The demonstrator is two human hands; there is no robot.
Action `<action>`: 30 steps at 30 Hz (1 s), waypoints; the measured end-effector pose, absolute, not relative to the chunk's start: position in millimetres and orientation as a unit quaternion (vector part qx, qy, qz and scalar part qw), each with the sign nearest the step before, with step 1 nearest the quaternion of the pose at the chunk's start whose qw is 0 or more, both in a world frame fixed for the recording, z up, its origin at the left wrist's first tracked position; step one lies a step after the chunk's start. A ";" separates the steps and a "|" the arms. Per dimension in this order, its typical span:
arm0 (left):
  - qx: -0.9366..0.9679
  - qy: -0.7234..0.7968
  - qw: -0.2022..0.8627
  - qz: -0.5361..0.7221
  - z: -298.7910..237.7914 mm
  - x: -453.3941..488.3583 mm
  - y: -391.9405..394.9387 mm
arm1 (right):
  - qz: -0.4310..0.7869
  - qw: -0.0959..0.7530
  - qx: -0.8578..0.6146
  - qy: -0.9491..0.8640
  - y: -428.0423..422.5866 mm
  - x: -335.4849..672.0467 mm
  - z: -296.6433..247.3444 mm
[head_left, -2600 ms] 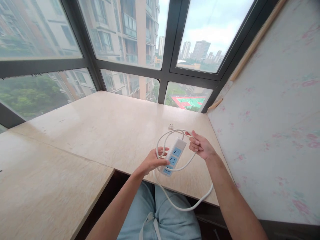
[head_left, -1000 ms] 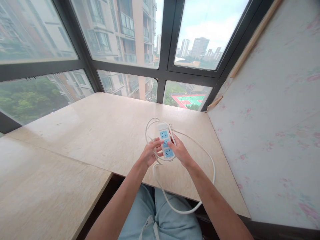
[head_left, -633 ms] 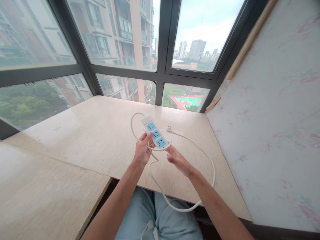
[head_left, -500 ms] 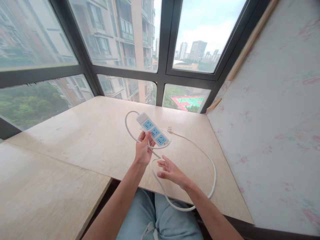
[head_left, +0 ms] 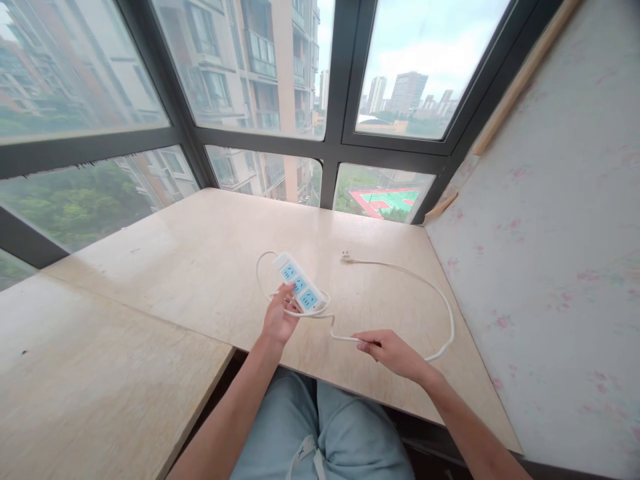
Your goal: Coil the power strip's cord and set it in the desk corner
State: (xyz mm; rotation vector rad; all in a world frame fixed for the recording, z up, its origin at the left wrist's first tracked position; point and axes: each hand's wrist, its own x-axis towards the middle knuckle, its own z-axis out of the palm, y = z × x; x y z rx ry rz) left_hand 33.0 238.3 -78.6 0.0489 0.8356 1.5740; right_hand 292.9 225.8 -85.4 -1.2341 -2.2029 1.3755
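A white power strip (head_left: 303,286) with three blue socket faces is gripped in my left hand (head_left: 281,319), thumb on its top face. Some of its white cord loops around the strip and out past its far left end. To the right, my right hand (head_left: 395,352) pinches the cord (head_left: 345,339) between thumb and fingers. Beyond that hand the cord curves over the tabletop and back to its plug (head_left: 345,257), which lies with its pins up near the middle of the surface.
A pale wood-look tabletop (head_left: 210,247) reaches to dark-framed windows (head_left: 330,107). A flowered wall (head_left: 540,267) bounds it on the right. At the lower left another pale board (head_left: 100,373) meets it, with a dark gap below. My legs are under the front edge.
My right hand has moved right and closed on the cord, drawing part of it straighter. My left hand has lowered the power strip closer to the tabletop. The view has shifted slightly.
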 end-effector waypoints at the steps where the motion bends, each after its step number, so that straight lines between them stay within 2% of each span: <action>1: 0.021 0.364 0.639 0.677 -85.2 37.8 232.9 | 0.453 0.147 -0.432 -0.766 228.9 290.1 -86.5; 4: 0.041 0.366 0.659 0.656 -98.2 54.1 217.9 | 0.386 0.169 -0.433 -0.797 235.0 275.0 -90.7; 9: 0.047 0.387 0.663 0.639 -105.7 66.5 206.4 | 0.302 0.123 -0.423 -0.845 228.1 250.4 -100.1; 13: 0.011 0.390 0.652 0.650 -109.2 59.4 203.6 | 0.382 0.135 -0.422 -0.811 219.9 252.7 -110.6; 18: -0.019 0.402 0.654 0.641 -113.3 46.7 195.0 | 0.447 0.096 -0.475 -0.752 232.1 277.4 -107.4; 20: -0.016 0.408 0.651 0.640 -115.9 46.1 192.5 | 0.497 0.125 -0.479 -0.713 241.4 279.6 -100.5; 23: 0.015 0.410 0.649 0.641 -119.7 50.2 193.1 | 0.602 0.172 -0.440 -0.644 254.7 267.2 -89.6; 27: 0.111 0.391 0.645 0.647 -119.0 54.4 198.3 | 0.672 0.148 -0.376 -0.620 268.8 239.5 -80.6; 30: 0.163 0.376 0.646 0.644 -114.5 49.8 201.6 | 0.712 0.151 -0.384 -0.568 276.7 225.6 -73.5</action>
